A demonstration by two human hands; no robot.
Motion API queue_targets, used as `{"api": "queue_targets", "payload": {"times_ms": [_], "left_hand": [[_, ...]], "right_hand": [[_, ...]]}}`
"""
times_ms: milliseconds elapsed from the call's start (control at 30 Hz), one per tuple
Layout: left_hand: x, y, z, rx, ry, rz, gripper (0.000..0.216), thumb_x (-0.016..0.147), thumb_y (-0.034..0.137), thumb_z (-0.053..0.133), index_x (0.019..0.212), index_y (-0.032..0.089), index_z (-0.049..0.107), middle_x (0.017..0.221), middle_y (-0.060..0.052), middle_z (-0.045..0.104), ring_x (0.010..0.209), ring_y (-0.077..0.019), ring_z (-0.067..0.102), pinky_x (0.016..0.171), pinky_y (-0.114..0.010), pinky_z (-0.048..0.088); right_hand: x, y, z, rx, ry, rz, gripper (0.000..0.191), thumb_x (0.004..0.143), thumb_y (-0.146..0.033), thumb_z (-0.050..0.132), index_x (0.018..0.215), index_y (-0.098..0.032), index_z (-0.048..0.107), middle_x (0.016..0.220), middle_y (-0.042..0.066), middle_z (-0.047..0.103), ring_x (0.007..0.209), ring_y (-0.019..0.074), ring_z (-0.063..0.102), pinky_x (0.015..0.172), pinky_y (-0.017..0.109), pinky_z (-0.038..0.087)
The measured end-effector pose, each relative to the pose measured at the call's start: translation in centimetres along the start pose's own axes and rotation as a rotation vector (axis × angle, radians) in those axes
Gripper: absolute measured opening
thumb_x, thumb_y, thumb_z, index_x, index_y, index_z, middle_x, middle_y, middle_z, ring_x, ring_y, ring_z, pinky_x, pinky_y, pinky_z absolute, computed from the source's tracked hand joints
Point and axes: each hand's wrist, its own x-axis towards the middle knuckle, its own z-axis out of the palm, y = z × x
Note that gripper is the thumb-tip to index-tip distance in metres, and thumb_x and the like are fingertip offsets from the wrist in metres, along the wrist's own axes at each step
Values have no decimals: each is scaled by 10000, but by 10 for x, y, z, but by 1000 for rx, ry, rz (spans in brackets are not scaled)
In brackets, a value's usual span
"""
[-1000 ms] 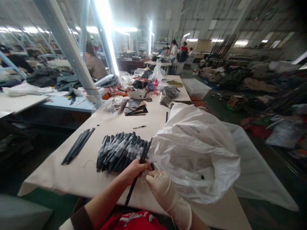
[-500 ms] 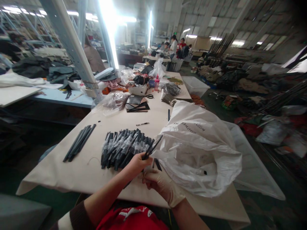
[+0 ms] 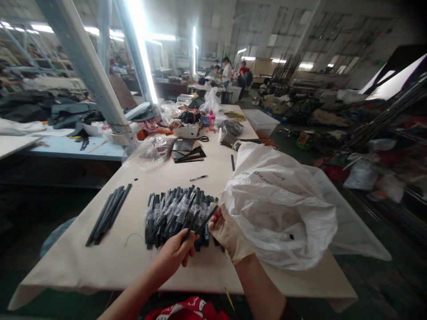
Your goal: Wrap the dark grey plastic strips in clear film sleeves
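- My left hand (image 3: 175, 253), bare, is closed around the lower end of a thin black strip (image 3: 198, 224).
- My right hand (image 3: 230, 233), in a pale glove, pinches the same strip nearer its upper end, just beside the white plastic bag (image 3: 280, 209).
- The strip slants over the near edge of the heap of taped black strips (image 3: 178, 213).
- A smaller bundle of dark rods (image 3: 108, 213) lies well apart on the beige table (image 3: 100, 262).
- Beyond: cluttered benches, distant workers, a strip light.
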Motion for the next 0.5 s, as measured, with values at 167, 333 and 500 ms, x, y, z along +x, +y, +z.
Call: {"api": "queue_targets", "payload": {"times_ms": [167,333,500], "left_hand": [[-2,-12,1,-16,6,-48,467,818,597,345,640,183,466,539,31,531,362,-65,408,402,-205,322],[-10,-4,-2,-175,-72,-212,497,739,648,396,782,165,501,515,46,524,331,-64,390,345,-189,252],[-19,12,-1,-216,-62,-238,503,706,659,440,764,165,514,482,49,511,330,-62,386,348,-189,245]], "right_hand": [[3,14,5,45,-14,57,261,707,-399,725,850,-186,677,561,-54,607,473,55,520,456,163,414],[1,21,2,20,-28,-13,267,720,-395,712,825,-150,700,683,2,677,579,78,589,494,167,448],[-5,12,-6,40,-59,27,242,761,-388,675,861,-169,697,583,-28,635,513,84,563,491,192,451]]}}
